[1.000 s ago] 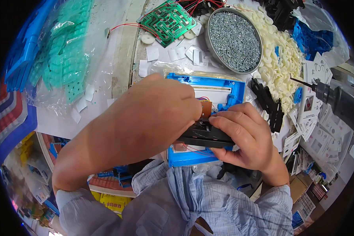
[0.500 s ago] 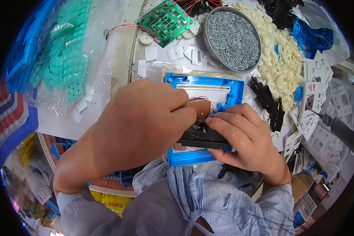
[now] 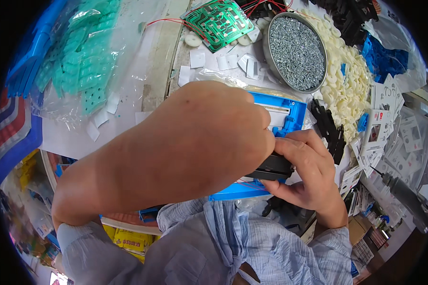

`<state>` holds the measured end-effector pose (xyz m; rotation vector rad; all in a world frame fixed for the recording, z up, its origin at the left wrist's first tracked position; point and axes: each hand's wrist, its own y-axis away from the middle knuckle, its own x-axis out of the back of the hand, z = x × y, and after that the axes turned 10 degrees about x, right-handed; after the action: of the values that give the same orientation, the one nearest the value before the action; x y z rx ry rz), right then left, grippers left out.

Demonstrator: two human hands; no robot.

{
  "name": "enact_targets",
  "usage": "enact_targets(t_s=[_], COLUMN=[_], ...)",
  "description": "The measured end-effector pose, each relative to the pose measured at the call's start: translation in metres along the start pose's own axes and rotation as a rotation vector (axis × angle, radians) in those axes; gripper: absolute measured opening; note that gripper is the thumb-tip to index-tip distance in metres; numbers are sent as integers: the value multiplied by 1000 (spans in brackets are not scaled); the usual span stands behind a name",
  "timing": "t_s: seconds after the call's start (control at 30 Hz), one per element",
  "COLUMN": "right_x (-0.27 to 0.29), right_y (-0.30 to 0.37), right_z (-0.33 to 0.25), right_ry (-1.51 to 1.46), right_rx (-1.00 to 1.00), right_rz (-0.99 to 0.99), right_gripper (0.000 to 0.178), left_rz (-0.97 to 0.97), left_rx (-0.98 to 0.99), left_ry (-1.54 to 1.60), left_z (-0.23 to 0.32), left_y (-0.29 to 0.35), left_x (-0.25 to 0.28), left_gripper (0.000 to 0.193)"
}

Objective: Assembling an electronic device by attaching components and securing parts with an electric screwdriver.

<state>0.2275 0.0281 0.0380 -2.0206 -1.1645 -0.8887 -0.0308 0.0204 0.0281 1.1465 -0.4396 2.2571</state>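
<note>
Person's right hand (image 3: 311, 168) grips black plastic part (image 3: 274, 167) between thumb and fingers over blue plastic casing (image 3: 297, 115). Left hand (image 3: 218, 127) curled alongside; fingertips hidden, can't tell if gripping.

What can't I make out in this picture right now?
All in the head view:
Left hand: fingertips and anything they hold, hidden by its own back.
Black part: partly covered by that hand and the right hand.
Blue casing: left side mostly hidden behind the left hand.
Heaped metal pieces: individually too small to identify.
</note>
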Motion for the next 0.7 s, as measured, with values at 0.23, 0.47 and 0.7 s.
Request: enact_targets(t_s=[0.23, 0.47, 0.7], right_x=[1, 2, 2], right_y=[-2, -3, -5], right_z=[1, 1, 2], right_ry=[6, 9, 8], right_rx=[6, 20, 32], right_rz=[-23, -30, -18], right_gripper=[53, 52, 52], left_rz=[-111, -104, -25], left_rx=[-35, -52, -67], left_ry=[14, 28, 58], left_z=[-2, -2, -4], left_y=[-3, -2, -3], left_x=[8, 3, -6], left_gripper=[9, 11, 12])
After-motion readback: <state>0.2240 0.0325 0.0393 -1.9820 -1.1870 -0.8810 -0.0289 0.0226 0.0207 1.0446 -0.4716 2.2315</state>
